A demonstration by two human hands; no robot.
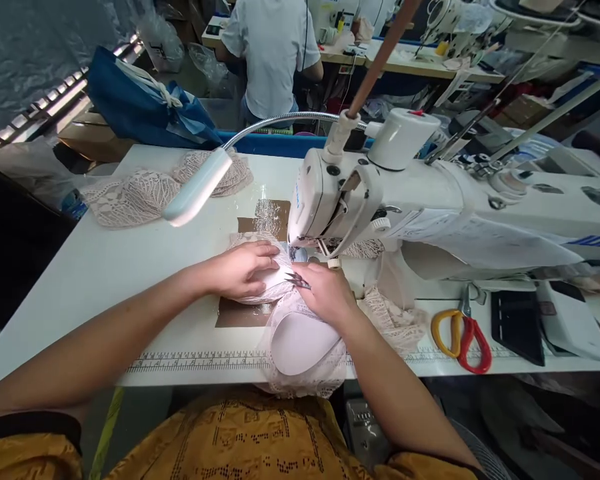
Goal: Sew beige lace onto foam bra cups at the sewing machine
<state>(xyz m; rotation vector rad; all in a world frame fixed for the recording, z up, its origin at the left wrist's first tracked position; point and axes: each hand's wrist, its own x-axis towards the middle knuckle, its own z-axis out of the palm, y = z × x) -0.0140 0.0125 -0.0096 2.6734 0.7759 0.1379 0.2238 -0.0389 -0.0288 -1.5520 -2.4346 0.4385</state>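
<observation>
My left hand (pixel 244 269) lies flat with fingers stretched over a pale lace piece with a white padded cup (pixel 300 343), pressing it on the white table (pixel 110 267) just left of the needle. My right hand (pixel 326 291) rests on the same lace piece in front of the sewing machine head (pixel 340 193), fingers curled round small thread snips (pixel 297 280) whose dark tips point left. The lace hangs over the table's front edge toward my lap.
A white lamp on a gooseneck (pixel 196 188) hovers left of the machine. More lace pieces (pixel 140 193) lie at the back left. Red and yellow scissors (pixel 461 337) and a black pouch (pixel 517 325) sit at the right. A person in a white shirt (pixel 273 50) works behind.
</observation>
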